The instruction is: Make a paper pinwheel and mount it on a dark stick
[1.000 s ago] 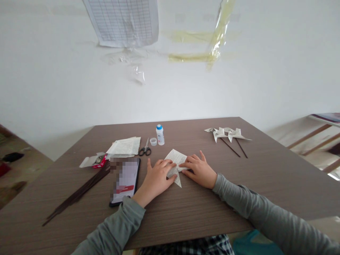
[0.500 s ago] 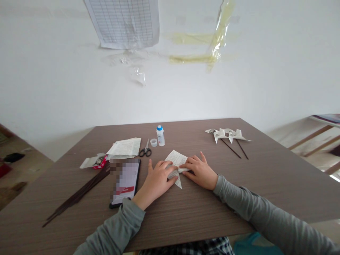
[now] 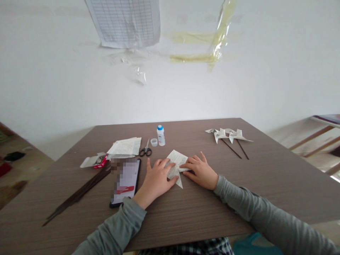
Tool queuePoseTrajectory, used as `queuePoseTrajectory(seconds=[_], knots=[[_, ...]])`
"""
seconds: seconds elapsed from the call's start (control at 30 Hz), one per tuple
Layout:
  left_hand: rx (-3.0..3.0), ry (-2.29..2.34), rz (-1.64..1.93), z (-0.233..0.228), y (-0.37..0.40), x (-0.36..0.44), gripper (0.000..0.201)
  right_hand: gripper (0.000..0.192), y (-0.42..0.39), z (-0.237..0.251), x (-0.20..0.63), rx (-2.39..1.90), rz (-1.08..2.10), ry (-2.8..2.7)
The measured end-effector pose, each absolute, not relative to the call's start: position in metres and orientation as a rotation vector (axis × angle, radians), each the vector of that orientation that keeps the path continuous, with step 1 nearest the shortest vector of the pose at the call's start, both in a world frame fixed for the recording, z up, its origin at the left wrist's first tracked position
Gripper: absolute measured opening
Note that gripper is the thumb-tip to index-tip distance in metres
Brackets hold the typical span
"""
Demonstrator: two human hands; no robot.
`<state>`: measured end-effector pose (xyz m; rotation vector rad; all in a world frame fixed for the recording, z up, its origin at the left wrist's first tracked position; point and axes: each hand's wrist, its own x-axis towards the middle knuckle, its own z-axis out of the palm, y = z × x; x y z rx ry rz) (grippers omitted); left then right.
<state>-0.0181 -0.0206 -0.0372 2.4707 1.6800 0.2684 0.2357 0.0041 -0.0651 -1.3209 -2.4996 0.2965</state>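
Note:
A partly folded paper pinwheel (image 3: pixel 178 156), made of printed paper, lies on the table in front of me. One pointed flap faces the near edge and a flat corner faces away. My left hand (image 3: pixel 158 177) holds its left side, thumb on the near flap and fingertips close to the centre. From the right, my right hand (image 3: pixel 201 172) grips a rolled-over corner beside the middle, with the fingers bent over it. The fingers hide part of the centre, so I cannot tell whether anything fastens the folds.
Left of my hands lie a phone (image 3: pixel 126 186), dark thin sticks (image 3: pixel 79 189), a small red box (image 3: pixel 99 162), stacked papers (image 3: pixel 124 147) and scissors (image 3: pixel 145 151). A glue bottle (image 3: pixel 160 136) stands by a small clear cup (image 3: pixel 154 142). Two finished pinwheels (image 3: pixel 228 135) on sticks lie back right.
My left fingers have shifted slightly at the paper's centre, uncovering a little more of the fold. My right hand stays nearly still on its corner.

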Motion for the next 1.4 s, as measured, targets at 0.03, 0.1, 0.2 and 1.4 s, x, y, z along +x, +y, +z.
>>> queuePoseTrajectory(seconds=[0.03,0.1,0.2,1.4], knots=[[2.469,1.678,0.256,-0.037,-0.020,-0.018,0.053,0.034,0.005,-0.066,0.236,-1.311,0.297,-2.496],[2.467,1.661,0.232,-0.037,-0.020,-0.017,0.056,0.034,0.006,-0.069,0.238,-1.303,0.312,-2.479],[2.453,1.624,0.197,-0.037,-0.019,-0.017,0.054,0.032,0.010,-0.074,0.242,-1.280,0.335,-2.429],[2.444,1.760,0.395,-0.049,-0.016,-0.025,0.045,0.033,0.018,-0.073,0.261,-1.119,0.263,-2.525]])
